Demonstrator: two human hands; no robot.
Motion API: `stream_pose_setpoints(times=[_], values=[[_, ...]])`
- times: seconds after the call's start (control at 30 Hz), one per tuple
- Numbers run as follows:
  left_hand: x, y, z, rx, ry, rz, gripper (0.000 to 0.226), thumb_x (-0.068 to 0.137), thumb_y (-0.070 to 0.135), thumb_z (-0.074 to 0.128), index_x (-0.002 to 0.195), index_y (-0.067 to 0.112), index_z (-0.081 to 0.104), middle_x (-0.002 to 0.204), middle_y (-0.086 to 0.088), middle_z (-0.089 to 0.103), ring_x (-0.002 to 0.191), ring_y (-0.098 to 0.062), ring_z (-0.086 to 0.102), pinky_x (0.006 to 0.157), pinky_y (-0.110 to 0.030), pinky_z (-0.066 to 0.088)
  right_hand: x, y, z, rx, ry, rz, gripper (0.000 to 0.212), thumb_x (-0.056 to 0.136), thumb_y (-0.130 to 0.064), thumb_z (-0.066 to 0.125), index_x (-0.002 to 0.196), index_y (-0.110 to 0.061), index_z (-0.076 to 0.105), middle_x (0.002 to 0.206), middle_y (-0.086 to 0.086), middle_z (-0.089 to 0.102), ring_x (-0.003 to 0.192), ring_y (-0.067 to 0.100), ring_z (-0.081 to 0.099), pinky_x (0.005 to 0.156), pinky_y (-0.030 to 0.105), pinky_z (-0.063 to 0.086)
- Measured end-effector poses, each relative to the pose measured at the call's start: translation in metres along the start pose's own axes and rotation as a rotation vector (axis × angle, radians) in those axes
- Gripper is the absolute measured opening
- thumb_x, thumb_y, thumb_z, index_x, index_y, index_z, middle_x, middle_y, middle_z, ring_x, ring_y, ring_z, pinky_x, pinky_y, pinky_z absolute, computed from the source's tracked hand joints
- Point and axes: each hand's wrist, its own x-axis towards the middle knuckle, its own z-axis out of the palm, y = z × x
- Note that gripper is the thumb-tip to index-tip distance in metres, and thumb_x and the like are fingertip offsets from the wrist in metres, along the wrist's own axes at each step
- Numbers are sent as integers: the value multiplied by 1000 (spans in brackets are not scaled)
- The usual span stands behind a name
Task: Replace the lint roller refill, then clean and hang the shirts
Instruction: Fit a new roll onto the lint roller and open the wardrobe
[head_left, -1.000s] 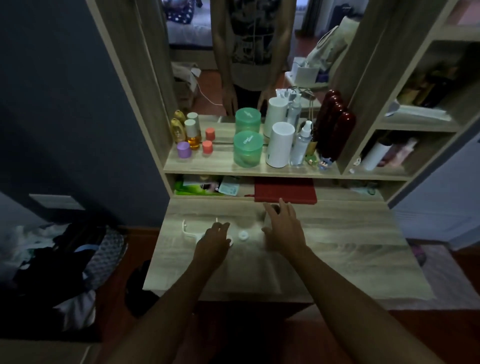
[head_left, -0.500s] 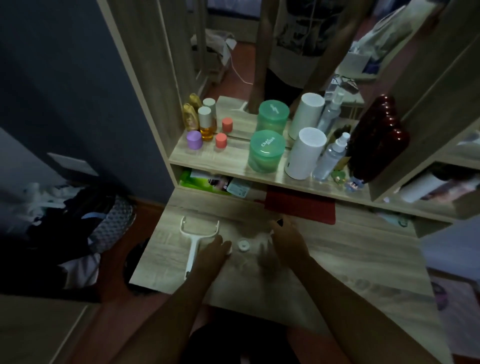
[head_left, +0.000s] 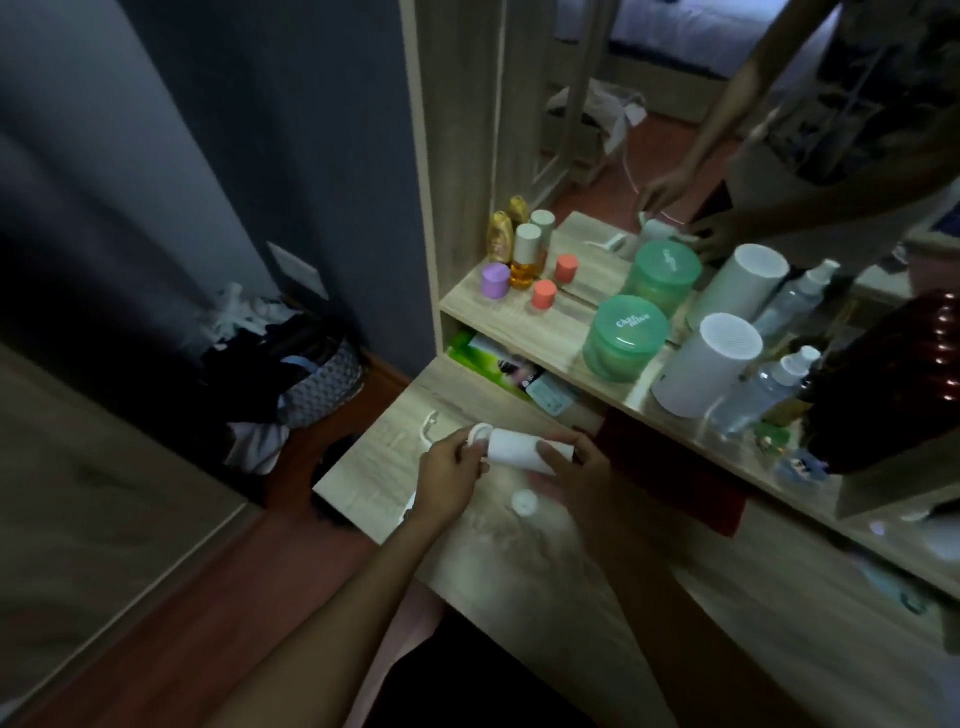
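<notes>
At the far left a woven laundry basket (head_left: 324, 384) sits on the floor against the dark wall, heaped with dark and white clothes. Next comes the pale wood-grain desk (head_left: 545, 561), matte and flat. On it, just left of my hands, lies the white plastic lint roller handle (head_left: 427, 423), mostly hidden behind my left hand.

My left hand (head_left: 449, 480) pinches a small white round end cap (head_left: 480, 434) at the left end of the lint roller refill (head_left: 514, 451), a smooth white paper cylinder held sideways just above the desk. My right hand (head_left: 576, 475) curls around the refill's right end, thumb laid across its front. A second white round cap (head_left: 524, 502) lies flat on the desk just near of the roll, between my wrists.

On the shelf beyond, left to right: a lilac jar (head_left: 494, 280), a golden bottle (head_left: 500, 236), an amber bottle with a pale cap (head_left: 524, 257), a small coral-capped pot (head_left: 544, 294), then a translucent green tub (head_left: 623, 340) whose lid carries white lettering I read as "Char", the rest too small to make out. Right of it stand a white ribbed cylinder (head_left: 704, 371) and a clear spray bottle (head_left: 763, 389). A mirror behind doubles them all. Under the shelf, a green packet (head_left: 470, 351) and a dark red flat thing (head_left: 675, 478) show.
</notes>
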Motion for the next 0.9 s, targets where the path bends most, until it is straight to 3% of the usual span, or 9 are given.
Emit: stream_pose_setpoints(times=[0.13,0.2,0.3,0.37,0.47,0.53,0.6,0.77,0.9], values=[[-8,9,-10,-106,30,-93,27,100,25,45,110,17,68,93,-3,72,85,-15,69,77,-33,56,-1,-9,15,24,-112,0,14,90,-3,62,103,-7,60,97,5,61,89,21,62,64,24,57],[-12,11,-14,-168,55,-139,29,101,23,41,112,16,66,98,-6,71,88,-21,69,75,-31,56,-1,-11,22,40,-163,20,13,90,-4,61,101,-12,60,96,3,61,87,18,63,71,28,58],[-16,11,-18,-274,76,-211,34,101,38,36,112,22,64,100,-8,70,91,-21,68,79,-35,57,-1,-8,31,-2,-165,-42,18,88,3,62,106,1,59,102,8,59,89,13,61,61,21,57],[-18,12,-21,-342,75,-252,40,100,46,32,115,24,63,104,-7,68,95,-20,66,83,-40,57,-2,-8,36,-28,-172,-64,20,87,3,62,107,2,58,100,3,59,87,10,60,57,14,53],[-24,18,-29,-383,79,-272,38,100,51,27,111,35,60,110,-5,66,97,-16,65,74,-32,57,-5,-7,44,-14,-209,-53,20,89,0,61,109,-2,60,100,-5,57,89,11,59,63,18,57],[-26,19,-37,-369,87,-294,42,101,50,24,117,30,58,108,-4,67,97,-16,66,70,-29,56,-7,-6,48,-1,-243,-55,21,88,0,62,109,-2,61,104,-4,58,95,16,60,71,26,60],[-25,16,-42,-433,113,-315,45,102,46,24,122,23,57,103,-3,67,98,-19,66,82,-39,57,-9,-5,51,11,-273,-55,20,87,1,62,107,-1,62,107,-1,59,101,20,60,76,31,60],[-25,10,-53,-489,178,-317,32,101,31,42,112,12,65,94,-13,69,90,-24,66,78,-34,52,-9,-6,59,29,-351,-22,16,86,2,64,99,-6,64,117,12,59,108,28,61,78,35,59],[-25,12,-66,-657,162,-315,28,97,21,54,124,17,59,90,-4,65,74,-10,62,68,-22,52,-6,-12,62,44,-406,10,16,86,1,64,100,-7,64,118,14,60,107,30,62,81,39,58]])
